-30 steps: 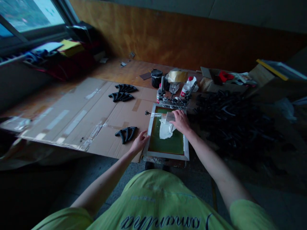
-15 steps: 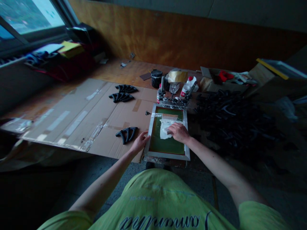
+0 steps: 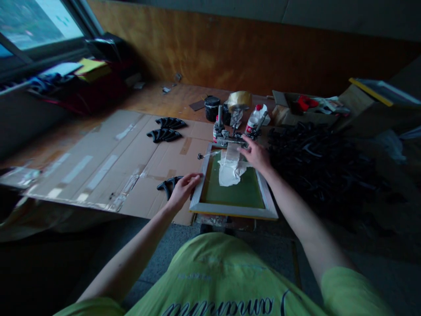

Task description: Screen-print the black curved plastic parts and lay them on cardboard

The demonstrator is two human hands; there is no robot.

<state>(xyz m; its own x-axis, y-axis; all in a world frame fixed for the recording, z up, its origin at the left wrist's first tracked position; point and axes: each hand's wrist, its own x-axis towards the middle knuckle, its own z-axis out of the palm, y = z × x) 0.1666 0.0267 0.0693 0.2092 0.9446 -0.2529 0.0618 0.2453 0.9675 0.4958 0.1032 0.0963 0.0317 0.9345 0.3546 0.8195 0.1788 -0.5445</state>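
Fingers splayed, the right grip [image 3: 258,156] is nearer the pale block [image 3: 233,153], at its nine o'clock over the twelve-to-six frame [image 3: 230,210]; whether the left grip [image 3: 180,189] holds anything, I cannot tell.

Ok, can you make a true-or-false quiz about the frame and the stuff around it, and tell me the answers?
1. A white patch shows on the green panel inside the frame. True.
2. The heap of black parts is left of the frame. False: it's on the right.
3. Flat cardboard lies left of the frame. True.
4. The shirt is red. False: it's yellow-green.
5. A black tub stands behind the frame. True.
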